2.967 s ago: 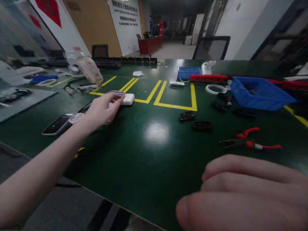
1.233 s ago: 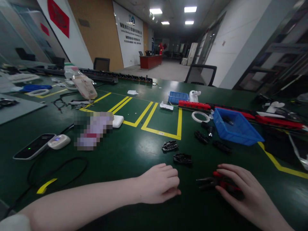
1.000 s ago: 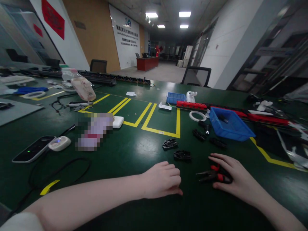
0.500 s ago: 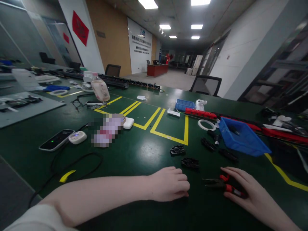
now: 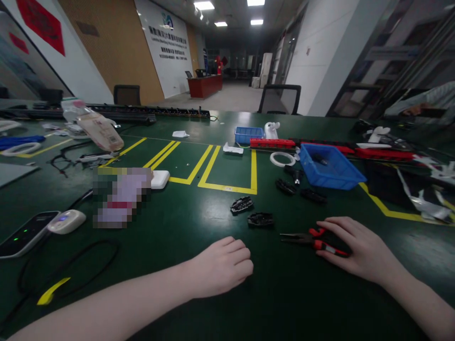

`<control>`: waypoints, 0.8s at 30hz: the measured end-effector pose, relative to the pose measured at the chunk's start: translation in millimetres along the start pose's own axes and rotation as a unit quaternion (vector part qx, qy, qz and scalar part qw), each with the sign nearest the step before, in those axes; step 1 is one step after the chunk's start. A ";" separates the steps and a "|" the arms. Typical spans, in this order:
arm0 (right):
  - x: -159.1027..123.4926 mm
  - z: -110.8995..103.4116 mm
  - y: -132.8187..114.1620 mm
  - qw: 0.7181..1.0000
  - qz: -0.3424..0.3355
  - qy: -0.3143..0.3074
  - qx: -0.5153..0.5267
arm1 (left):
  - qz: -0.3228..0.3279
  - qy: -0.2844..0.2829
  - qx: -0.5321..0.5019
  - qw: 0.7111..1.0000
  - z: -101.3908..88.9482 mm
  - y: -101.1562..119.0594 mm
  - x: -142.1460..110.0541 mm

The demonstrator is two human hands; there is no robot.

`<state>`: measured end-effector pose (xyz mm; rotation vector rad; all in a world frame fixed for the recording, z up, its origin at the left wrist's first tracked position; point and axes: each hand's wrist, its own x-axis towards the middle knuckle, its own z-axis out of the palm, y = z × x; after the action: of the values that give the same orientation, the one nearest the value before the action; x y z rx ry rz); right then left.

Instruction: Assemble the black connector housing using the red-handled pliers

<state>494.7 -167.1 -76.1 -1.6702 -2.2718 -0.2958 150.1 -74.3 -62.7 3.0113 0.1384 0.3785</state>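
My left hand rests on the green table with its fingers curled loosely, and nothing shows in it. My right hand lies over the handles of red-and-black pliers, fingers curved on them; the pliers' jaws point left on the tabletop. Two small black plastic parts lie just beyond my left hand, untouched.
A blue bin stands at the right with black parts and a white ring beside it. Yellow tape lines mark boxes mid-table. A white box, a phone with a white puck and a black cable lie left.
The left hand came back from the white box to rest near me. The right hand settled over the pliers. The camera has swung slightly; both hands have hardly moved in the last second.
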 end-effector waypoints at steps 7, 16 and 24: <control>-10.3 2.4 4.9 0.998 -0.050 0.036 -0.013 | -0.005 0.005 -0.013 1.000 -3.0 -2.3 -1.3; -4.4 -8.0 -11.5 0.996 -0.080 0.029 -0.036 | -0.004 -0.003 -0.010 1.000 -4.8 -0.7 -6.1; 3.6 -14.4 -21.7 0.992 -0.088 0.007 -0.086 | -0.075 0.037 -0.060 0.995 -10.5 -12.9 -4.8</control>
<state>474.7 -175.4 -61.1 -1.5392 -2.4483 -0.5580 141.8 -61.1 -55.2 2.8468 0.3317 0.4658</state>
